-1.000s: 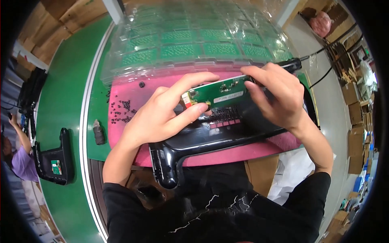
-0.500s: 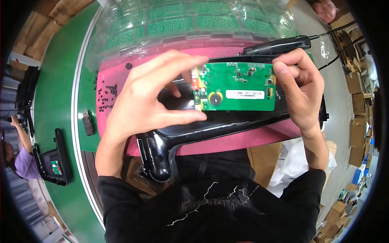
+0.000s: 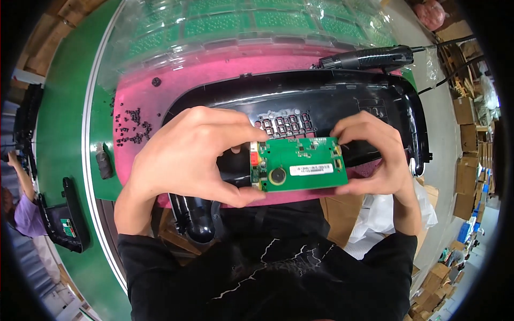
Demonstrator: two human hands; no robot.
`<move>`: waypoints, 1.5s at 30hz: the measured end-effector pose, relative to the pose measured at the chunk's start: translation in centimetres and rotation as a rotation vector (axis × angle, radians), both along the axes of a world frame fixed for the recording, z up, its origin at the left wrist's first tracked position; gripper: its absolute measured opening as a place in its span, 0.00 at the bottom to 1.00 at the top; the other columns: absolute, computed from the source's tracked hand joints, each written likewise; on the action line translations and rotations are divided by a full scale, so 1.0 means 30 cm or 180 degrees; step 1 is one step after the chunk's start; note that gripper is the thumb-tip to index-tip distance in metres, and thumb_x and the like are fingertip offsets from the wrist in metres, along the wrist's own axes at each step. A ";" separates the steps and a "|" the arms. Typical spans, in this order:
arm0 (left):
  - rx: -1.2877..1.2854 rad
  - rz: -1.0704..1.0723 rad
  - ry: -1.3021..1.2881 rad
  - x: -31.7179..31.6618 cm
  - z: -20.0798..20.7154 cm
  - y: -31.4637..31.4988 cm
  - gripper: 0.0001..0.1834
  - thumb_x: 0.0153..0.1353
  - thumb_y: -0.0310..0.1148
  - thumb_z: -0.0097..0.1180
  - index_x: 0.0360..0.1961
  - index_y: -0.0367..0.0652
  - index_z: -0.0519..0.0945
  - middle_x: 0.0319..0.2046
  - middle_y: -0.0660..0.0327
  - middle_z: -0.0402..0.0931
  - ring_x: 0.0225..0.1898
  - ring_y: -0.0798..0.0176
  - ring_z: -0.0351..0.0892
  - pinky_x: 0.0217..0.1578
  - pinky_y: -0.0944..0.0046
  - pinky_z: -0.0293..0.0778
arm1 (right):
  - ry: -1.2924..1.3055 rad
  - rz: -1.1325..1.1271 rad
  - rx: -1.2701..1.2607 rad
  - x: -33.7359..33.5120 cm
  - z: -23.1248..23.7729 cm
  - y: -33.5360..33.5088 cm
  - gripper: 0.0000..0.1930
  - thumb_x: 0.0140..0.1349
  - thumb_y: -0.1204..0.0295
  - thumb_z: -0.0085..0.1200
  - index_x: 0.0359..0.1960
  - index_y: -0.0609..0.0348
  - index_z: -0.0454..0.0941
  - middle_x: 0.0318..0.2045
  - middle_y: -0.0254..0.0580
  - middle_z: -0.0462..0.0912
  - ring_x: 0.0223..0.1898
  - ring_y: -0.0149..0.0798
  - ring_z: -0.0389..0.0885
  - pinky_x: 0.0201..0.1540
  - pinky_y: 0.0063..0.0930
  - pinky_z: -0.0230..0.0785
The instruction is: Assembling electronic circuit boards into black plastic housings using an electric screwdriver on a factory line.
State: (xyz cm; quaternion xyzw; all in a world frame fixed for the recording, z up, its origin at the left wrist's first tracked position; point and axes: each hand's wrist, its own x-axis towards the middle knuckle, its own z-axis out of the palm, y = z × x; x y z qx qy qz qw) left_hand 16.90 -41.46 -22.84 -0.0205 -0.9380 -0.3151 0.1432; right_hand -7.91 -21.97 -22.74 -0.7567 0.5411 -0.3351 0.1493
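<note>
Between my two hands is a green circuit board (image 3: pixel 308 160), with a white label strip, a round black part and red and white connectors at its left end. My left hand (image 3: pixel 187 155) grips the connector end, thumb below and fingers above. The opposite end is pinched by my right hand (image 3: pixel 377 152) at its upper and lower corners. Beneath the board lies a large black plastic housing (image 3: pixel 214 96), its hollow side up, with digit-shaped cutouts (image 3: pixel 286 124) just beyond the board. My hands and the board hide the housing's near middle.
Small black screws (image 3: pixel 134 125) are scattered on the pink mat (image 3: pixel 142 101) at left. A corded black electric screwdriver (image 3: pixel 369 58) lies behind the housing. Clear trays of green boards (image 3: pixel 225 24) stand at the back. At far left, a person (image 3: pixel 27 211) is near another black housing (image 3: pixel 61 219).
Both hands have brought the board down and nearer to me, uncovering the housing's digit cutouts. My right fingers now hold the board by both right corners.
</note>
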 end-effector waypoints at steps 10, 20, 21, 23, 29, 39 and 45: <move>-0.0303 0.0825 -0.0331 -0.053 -0.030 -0.024 0.33 0.35 0.35 0.76 0.46 0.39 0.79 0.30 0.60 0.72 0.25 0.60 0.71 0.26 0.63 0.71 | 0.0117 -0.0865 0.0168 -0.011 -0.059 -0.097 0.28 0.40 0.72 0.71 0.47 0.59 0.75 0.51 0.45 0.75 0.55 0.49 0.72 0.60 0.39 0.64; -0.0291 0.0920 -0.0858 -0.118 -0.005 -0.026 0.33 0.36 0.35 0.75 0.48 0.40 0.78 0.45 0.58 0.75 0.42 0.49 0.80 0.39 0.56 0.76 | 0.0255 -0.0987 0.0426 -0.052 -0.042 -0.091 0.27 0.41 0.73 0.72 0.47 0.59 0.76 0.51 0.43 0.74 0.55 0.48 0.70 0.58 0.38 0.66; -0.0299 0.0896 -0.0866 -0.124 -0.007 -0.016 0.33 0.36 0.35 0.75 0.48 0.40 0.79 0.46 0.58 0.74 0.42 0.49 0.80 0.39 0.55 0.76 | 0.0244 -0.0987 0.0453 -0.059 -0.039 -0.081 0.27 0.41 0.73 0.72 0.47 0.59 0.77 0.51 0.43 0.74 0.55 0.48 0.70 0.57 0.38 0.66; -0.0240 0.0898 -0.0908 -0.138 -0.007 0.005 0.34 0.36 0.35 0.75 0.48 0.40 0.79 0.46 0.58 0.74 0.43 0.49 0.80 0.40 0.55 0.77 | 0.0226 -0.0978 0.0513 -0.074 -0.029 -0.061 0.28 0.41 0.73 0.73 0.47 0.59 0.77 0.51 0.43 0.74 0.55 0.48 0.70 0.57 0.38 0.66; -0.0251 0.0865 -0.0899 -0.158 -0.022 -0.006 0.34 0.36 0.35 0.75 0.49 0.40 0.79 0.45 0.58 0.75 0.42 0.49 0.80 0.39 0.56 0.77 | 0.0268 -0.1021 0.0527 -0.090 -0.045 -0.063 0.28 0.41 0.73 0.73 0.47 0.59 0.77 0.52 0.43 0.74 0.56 0.48 0.70 0.57 0.38 0.67; -0.0258 0.0844 -0.0820 -0.152 -0.018 -0.014 0.34 0.37 0.35 0.75 0.49 0.39 0.79 0.45 0.58 0.75 0.39 0.50 0.80 0.36 0.56 0.76 | 0.0305 -0.1039 0.0588 -0.082 -0.036 -0.075 0.27 0.42 0.73 0.72 0.48 0.60 0.76 0.52 0.44 0.73 0.56 0.49 0.70 0.58 0.39 0.65; -0.0246 0.0783 -0.0721 -0.130 -0.023 -0.024 0.34 0.38 0.35 0.75 0.49 0.38 0.78 0.45 0.59 0.74 0.37 0.50 0.80 0.35 0.56 0.76 | 0.0247 -0.1032 0.0706 -0.066 -0.026 -0.089 0.28 0.42 0.73 0.72 0.48 0.60 0.75 0.52 0.45 0.73 0.56 0.50 0.70 0.60 0.39 0.64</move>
